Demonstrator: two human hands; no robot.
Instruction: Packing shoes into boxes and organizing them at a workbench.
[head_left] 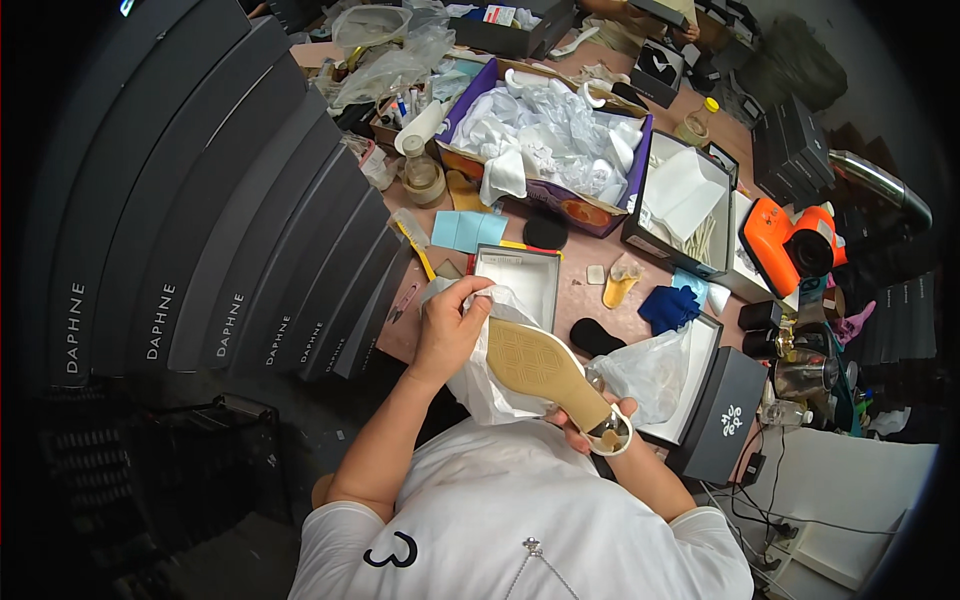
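Note:
Held in front of my chest is a sandal [532, 362] with its tan patterned sole turned up and a white strap at the heel end. My right hand [578, 428] grips it near the heel, fingers partly hidden beneath. Thin white wrapping paper [478, 388] lies under and beside the toe end, and my left hand [450, 325] pinches the paper's upper edge. Just beyond is a small open grey box [548, 283]. To the right, an open shoebox [702, 365] holds crumpled plastic.
Tall stacks of dark shoeboxes [200, 200] rise close on the left. On the pink table stand a carton of white paper [478, 112], a box of white sticks [728, 250], a glass bottle [423, 180], a yellow brush [415, 240] and a blue cloth [668, 309]. An orange device [775, 240] sits right.

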